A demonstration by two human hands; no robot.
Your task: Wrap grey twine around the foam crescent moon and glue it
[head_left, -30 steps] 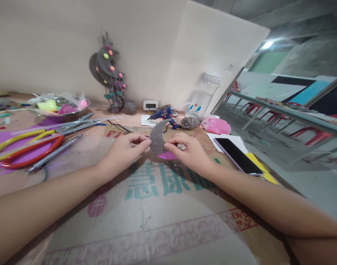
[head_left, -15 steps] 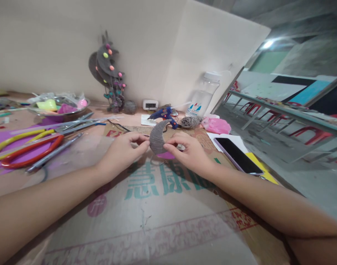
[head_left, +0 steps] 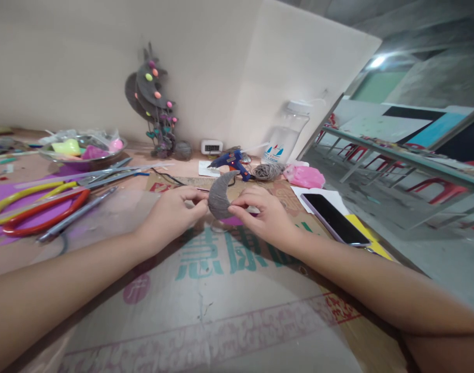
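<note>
A grey crescent moon point(head_left: 218, 198), wrapped in yarn, is held upright above the cardboard between both hands. My left hand point(head_left: 178, 210) pinches its left edge between thumb and fingers. On the other side, my right hand point(head_left: 262, 212) grips the lower right edge the same way. A bit of purple material point(head_left: 232, 221) shows on the cardboard point(head_left: 205, 321) just beneath the moon. Behind it lie a blue glue gun point(head_left: 232, 161) and a coil of grey yarn point(head_left: 268, 171).
Scissors with red handles point(head_left: 46, 212), yellow-handled pliers point(head_left: 27, 199) and a metal bowl point(head_left: 83, 163) sit at left. A decorated moon hanging point(head_left: 153, 98), a timer point(head_left: 212, 147) and a water bottle point(head_left: 285, 134) stand at the back. A phone point(head_left: 335, 219) lies at right.
The crescent moon has shifted very slightly left and down, still between both hands. My right fingers have moved a little along with it.
</note>
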